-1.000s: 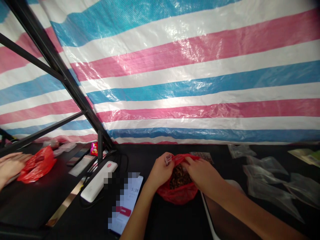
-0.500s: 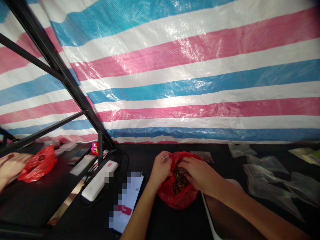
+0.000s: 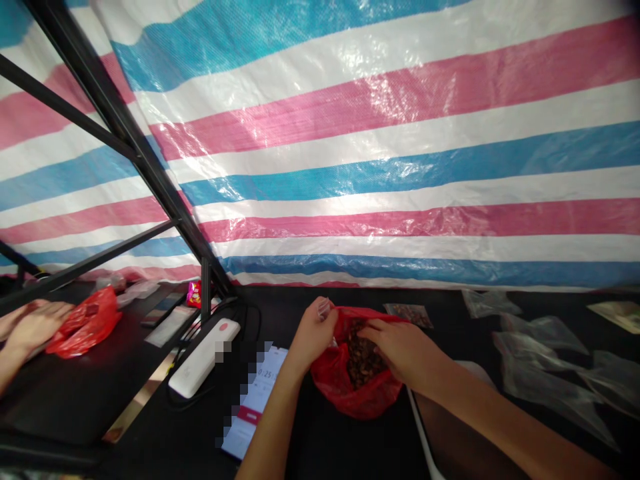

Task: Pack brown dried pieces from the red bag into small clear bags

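Bag of thin, shiny red plastic [image 3: 350, 400], open-mouthed, on a black counter [image 3: 325, 450] between both hands. Small dark-brown pieces [image 3: 366, 367] inside. Left hand [image 3: 315, 333] clamped on the bag's left rim, with a scrap of clear plastic [image 3: 324, 308] at the fingers. Right hand [image 3: 393, 340] bent into the mouth over the pieces; fingertips partly hidden, impossible to tell whether pinched together. Just beyond the right hand, a flat clear packet of brown bits [image 3: 414, 315]; well to its right, crumpled clear plastic bags [image 3: 540, 360].
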Available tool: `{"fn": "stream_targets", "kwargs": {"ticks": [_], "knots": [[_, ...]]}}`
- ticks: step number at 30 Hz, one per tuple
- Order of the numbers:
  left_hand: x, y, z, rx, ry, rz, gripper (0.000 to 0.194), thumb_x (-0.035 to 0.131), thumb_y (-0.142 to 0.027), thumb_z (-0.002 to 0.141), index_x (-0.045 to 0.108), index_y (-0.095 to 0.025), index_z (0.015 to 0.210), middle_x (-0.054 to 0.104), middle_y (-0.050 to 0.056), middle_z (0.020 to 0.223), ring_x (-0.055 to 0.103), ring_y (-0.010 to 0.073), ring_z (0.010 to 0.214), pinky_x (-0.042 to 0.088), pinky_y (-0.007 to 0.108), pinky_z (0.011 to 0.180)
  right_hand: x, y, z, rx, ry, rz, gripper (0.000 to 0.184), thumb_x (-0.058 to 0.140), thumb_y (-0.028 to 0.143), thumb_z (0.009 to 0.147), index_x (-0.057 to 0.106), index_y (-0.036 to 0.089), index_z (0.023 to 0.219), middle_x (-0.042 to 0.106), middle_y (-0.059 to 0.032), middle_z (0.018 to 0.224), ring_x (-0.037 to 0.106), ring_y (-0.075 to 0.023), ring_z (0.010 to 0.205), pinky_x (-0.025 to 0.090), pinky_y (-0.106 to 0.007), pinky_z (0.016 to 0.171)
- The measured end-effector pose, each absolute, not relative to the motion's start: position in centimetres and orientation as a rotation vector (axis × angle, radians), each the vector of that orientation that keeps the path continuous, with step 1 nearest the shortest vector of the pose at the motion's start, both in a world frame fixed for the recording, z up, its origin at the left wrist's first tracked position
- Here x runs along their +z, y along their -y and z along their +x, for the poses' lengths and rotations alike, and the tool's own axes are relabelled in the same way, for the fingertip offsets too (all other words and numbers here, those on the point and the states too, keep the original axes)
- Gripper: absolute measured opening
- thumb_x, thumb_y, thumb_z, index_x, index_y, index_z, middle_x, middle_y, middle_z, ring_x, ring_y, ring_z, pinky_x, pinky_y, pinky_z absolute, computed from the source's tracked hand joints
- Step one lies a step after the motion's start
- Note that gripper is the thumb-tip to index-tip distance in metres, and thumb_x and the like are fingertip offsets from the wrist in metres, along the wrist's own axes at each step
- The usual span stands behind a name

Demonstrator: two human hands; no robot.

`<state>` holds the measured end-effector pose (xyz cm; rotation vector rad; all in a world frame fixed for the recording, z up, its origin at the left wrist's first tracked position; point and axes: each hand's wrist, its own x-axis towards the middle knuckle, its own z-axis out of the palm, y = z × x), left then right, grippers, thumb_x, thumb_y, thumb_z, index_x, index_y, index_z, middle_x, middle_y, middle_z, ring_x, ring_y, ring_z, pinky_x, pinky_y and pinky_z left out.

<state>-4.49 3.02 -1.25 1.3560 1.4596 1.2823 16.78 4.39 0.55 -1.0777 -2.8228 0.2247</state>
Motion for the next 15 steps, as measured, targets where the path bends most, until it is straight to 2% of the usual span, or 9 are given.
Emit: {"fn": "stream_targets", "kwargs": {"ticks": [5,9,12,15], "knots": [[0.3,-3.2,-4.1,1.355,-1.357,1.306,0.019,0.067,-0.031,0.082,0.052,-0.022,0.075,0.051,-0.006,0.067,0.047,0.0123,0.06,0.038,0.023,0.059,1.0,-4.7,16.8,0.028,2.788,-1.286,0.041,0.051,0.012,0.096,0.069,0.023,0.131,0.077,-0.0122,0.122,0.079,-0.0285,0.093,0.06,-0.039,0.08],[1.3,-2.8,-4.7,1.478,-1.723,1.331,0.027,0.07,-0.026,0.079,0.047,-0.023,0.066,0.047,-0.005,0.065,0.047,0.0146,0.06,0.034,0.026,0.062,1.0,-5.0,17.0,-0.074,2.741,-1.463,0.04,0.052,0.012,0.097,0.068,0.022,0.132,0.076,-0.0132,0.122,0.079,-0.0293,0.091,0.06,-0.037,0.075],[1.5,-1.6,-4.7,1.304,-2.112,1.322,0.025,0.076,-0.032,0.079,0.054,-0.024,0.07,0.052,-0.001,0.068,0.05,0.0182,0.061,0.028,0.028,0.063,1.0,-5.3,17.3,-0.029,2.714,-1.483,0.04,0.053,0.01,0.095,0.069,0.022,0.13,0.076,-0.0131,0.123,0.079,-0.0282,0.092,0.059,-0.037,0.076],[0.8,-0.3,-3.7,1.157,-2.042,1.373,0.033,0.086,-0.041,0.071,0.057,-0.025,0.071,0.053,-0.002,0.063,0.053,0.0203,0.058,0.027,0.029,0.063,0.8,-5.4,17.5,0.103,2.71,-1.342,0.041,0.052,0.006,0.092,0.071,0.021,0.124,0.075,-0.0124,0.125,0.076,-0.0275,0.102,0.057,-0.039,0.087]]}}
